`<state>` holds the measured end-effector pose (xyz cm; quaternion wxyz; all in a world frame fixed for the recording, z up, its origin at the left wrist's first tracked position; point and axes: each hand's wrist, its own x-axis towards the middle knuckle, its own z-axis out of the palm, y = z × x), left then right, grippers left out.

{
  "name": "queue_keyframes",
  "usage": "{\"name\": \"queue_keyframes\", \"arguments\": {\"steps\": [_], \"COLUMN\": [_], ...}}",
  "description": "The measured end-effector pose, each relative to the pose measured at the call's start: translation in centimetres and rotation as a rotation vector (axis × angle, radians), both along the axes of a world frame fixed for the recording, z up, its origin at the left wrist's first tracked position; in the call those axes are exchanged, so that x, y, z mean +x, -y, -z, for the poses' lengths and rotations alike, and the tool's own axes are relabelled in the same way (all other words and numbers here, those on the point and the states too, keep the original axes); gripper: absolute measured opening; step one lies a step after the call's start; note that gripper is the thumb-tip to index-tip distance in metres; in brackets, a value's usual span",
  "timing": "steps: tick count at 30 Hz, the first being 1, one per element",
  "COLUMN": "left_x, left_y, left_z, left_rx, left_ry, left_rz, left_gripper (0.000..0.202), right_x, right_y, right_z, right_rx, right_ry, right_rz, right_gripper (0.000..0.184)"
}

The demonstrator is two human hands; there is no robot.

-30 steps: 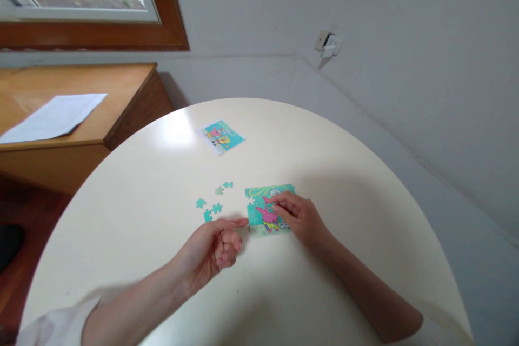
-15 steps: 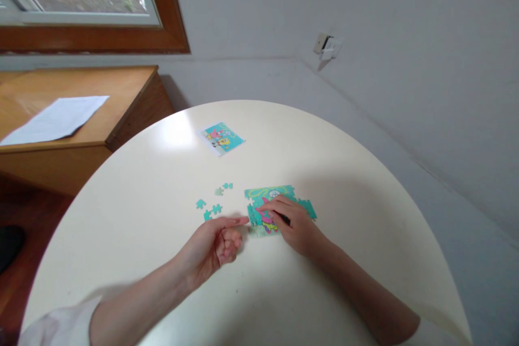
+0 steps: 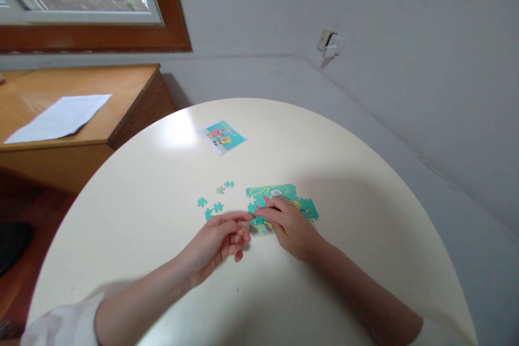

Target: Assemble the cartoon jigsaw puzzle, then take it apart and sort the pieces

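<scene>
A partly joined jigsaw puzzle (image 3: 271, 191) with a teal cartoon picture lies flat on the table; my right hand covers its middle. My left hand (image 3: 227, 235) is at the puzzle's left edge, its index finger stretched out against that side and the other fingers loosely curled. From the right, my right hand (image 3: 294, 228) rests over the puzzle with fingers extended; the index fingertip meets the left one at the edge. Any small piece under the fingertips is hidden. Left of the puzzle lie several loose jigsaw pieces (image 3: 218, 207), some just beyond my left hand.
A reference picture card (image 3: 231, 138) lies farther back on the round white table (image 3: 324, 146). Beyond the table's left edge stands a wooden desk (image 3: 125, 84) with a white paper sheet (image 3: 60, 119). A wall socket with a plug (image 3: 332, 44) is at the back right.
My right index finger has slid left and down to the puzzle's left edge, near my left fingertip. My left hand has moved slightly right. The view has shifted a little.
</scene>
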<state>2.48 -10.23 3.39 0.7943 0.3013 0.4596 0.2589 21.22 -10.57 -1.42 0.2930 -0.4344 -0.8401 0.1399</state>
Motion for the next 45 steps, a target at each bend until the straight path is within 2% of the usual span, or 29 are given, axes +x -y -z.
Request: {"name": "queue_keyframes", "arguments": {"steps": [2, 7, 9, 11, 15, 22, 27, 37, 45], "left_x": [-0.2, -1.2, -1.3, -1.2, -0.8, -0.8, -0.6, -0.4, -0.1], "left_y": [-0.2, -0.6, -0.7, -0.8, -1.1, -1.4, -1.4, -1.4, -1.5], "left_z": [-0.1, 1.0, 1.8, 2.5, 3.1, 3.4, 3.4, 3.1, 3.2], "left_rx": [0.182, 0.944, 1.116, 1.203, 1.293, 1.365, 1.419, 1.371, 1.434], "left_ry": [-0.112, -0.555, -0.625, -0.672, -0.741, -0.734, -0.761, -0.716, -0.851], "left_rz": [0.062, 0.176, 0.262, 0.337, 0.388, 0.348, 0.383, 0.352, 0.402], "left_gripper": [0.022, 0.013, 0.014, 0.015, 0.017, 0.02, 0.026, 0.027, 0.029], "right_x": [0.0, -0.1, -0.1, -0.1, 0.0, -0.1, -0.1, 0.0, 0.0], "right_y": [0.0, 0.1, 0.1, 0.0, 0.0, 0.1, 0.1, -0.1, -0.1], "right_z": [-0.1, -0.3, -0.2, -0.2, -0.2, -0.1, -0.1, 0.2, 0.0], "right_rx": [0.002, -0.005, -0.01, -0.012, -0.019, -0.032, -0.036, -0.005, 0.008], "right_ry": [-0.004, -0.011, -0.018, -0.021, -0.013, 0.008, 0.008, 0.012, 0.032], "right_rz": [-0.003, 0.007, 0.016, 0.017, 0.012, 0.021, 0.02, 0.007, 0.019], "right_gripper": [0.036, 0.034, 0.033, 0.033, 0.033, 0.035, 0.036, 0.037, 0.036]}}
